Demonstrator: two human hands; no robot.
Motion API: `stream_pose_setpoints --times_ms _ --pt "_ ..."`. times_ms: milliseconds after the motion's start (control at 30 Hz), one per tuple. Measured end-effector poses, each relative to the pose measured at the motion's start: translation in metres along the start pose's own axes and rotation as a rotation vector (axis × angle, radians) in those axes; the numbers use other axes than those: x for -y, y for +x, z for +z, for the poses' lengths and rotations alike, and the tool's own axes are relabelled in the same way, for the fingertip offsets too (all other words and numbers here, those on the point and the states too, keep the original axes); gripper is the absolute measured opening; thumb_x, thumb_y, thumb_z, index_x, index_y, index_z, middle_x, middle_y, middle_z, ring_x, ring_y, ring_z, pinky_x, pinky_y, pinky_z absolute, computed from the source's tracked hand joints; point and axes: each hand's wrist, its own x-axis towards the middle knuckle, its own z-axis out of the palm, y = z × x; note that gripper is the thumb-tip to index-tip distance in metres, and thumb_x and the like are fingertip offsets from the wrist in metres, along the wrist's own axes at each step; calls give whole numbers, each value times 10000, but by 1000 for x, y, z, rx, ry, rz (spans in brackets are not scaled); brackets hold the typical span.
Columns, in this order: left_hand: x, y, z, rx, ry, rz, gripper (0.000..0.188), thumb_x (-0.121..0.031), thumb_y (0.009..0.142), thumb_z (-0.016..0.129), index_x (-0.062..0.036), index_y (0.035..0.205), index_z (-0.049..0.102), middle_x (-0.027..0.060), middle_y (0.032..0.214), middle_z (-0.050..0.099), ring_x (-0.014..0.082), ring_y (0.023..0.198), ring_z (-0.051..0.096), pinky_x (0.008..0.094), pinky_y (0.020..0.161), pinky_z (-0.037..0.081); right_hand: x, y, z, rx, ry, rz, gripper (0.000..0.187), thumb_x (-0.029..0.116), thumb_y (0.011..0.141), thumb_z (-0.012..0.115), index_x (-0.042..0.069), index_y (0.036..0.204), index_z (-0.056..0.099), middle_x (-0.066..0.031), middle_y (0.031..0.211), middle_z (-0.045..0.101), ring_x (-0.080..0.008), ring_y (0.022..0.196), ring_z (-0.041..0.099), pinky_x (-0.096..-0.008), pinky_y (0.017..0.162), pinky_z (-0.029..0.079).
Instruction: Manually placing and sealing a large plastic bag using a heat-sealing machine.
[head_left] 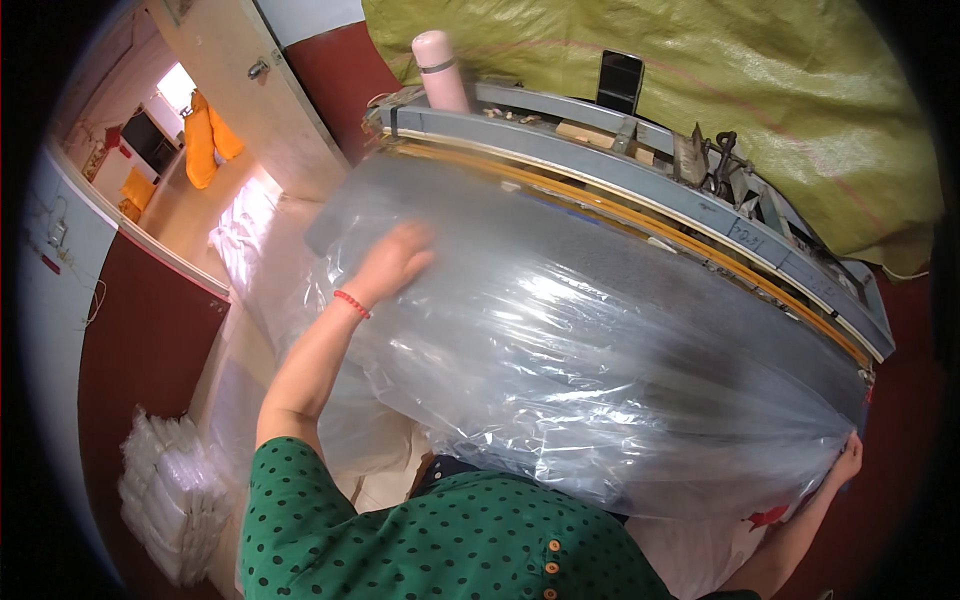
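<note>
A large sheet of clear plastic film [560, 370] is spread over a grey work table [480, 195] and hangs over its near edge. At the table's right end my right hand [850, 458] pinches the film's edge, and folds gather towards that grip. My left hand [395, 262], with a red bead bracelet [352, 304] at the wrist, is over the film at the left part of the table. Motion blurs its fingers, though they look stretched out; whether they touch the film I cannot tell.
Behind the table runs a long grey metal frame [560, 142] with an orange strip [640, 222]. It bears a pink bottle [440, 75], a phone [619, 82] and metal tools [718, 165]. Folded plastic bundles [178, 500] lie at lower left, near an open door [245, 90].
</note>
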Motion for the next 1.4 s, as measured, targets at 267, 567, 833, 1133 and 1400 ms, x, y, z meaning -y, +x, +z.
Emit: stream_pose_setpoints --times_ms 267,567,833,1133,1400 --pt "9 35 21 -272 -159 -181 103 -90 730 634 -8 790 616 100 744 578 266 769 527 339 697 425 21 -17 -105 -5 829 323 429 287 814 600 38 1153 514 -75 1117 533 -187 1036 480 -332 922 361" --pt "5 55 -1 -211 -326 -263 139 -151 833 491 -20 846 537 163 841 544 319 808 523 370 732 422 42 10 -85 265 1011 494 345 244 840 563 -1 1082 547 -85 1032 574 -184 973 526 -322 872 409" --pt "44 122 40 -669 -738 -588 156 -192 863 446 -106 740 491 -57 611 385 47 547 331 210 475 279 104 41 68 -538 -139 -141 209 223 806 558 16 801 587 -106 719 594 -211 662 551 -351 664 438" --pt "115 148 96 -719 -795 -571 182 -174 845 534 -97 684 502 -76 620 398 39 556 322 193 497 268 117 64 139 -369 362 4 175 153 785 640 38 737 518 -12 652 524 -77 581 463 -223 556 399" --pt "109 144 88 -791 -734 -661 151 -167 828 516 -84 704 493 -21 621 465 62 531 407 214 453 317 104 73 138 -422 414 75 133 132 777 599 34 804 514 -51 684 540 -119 547 503 -246 499 418"
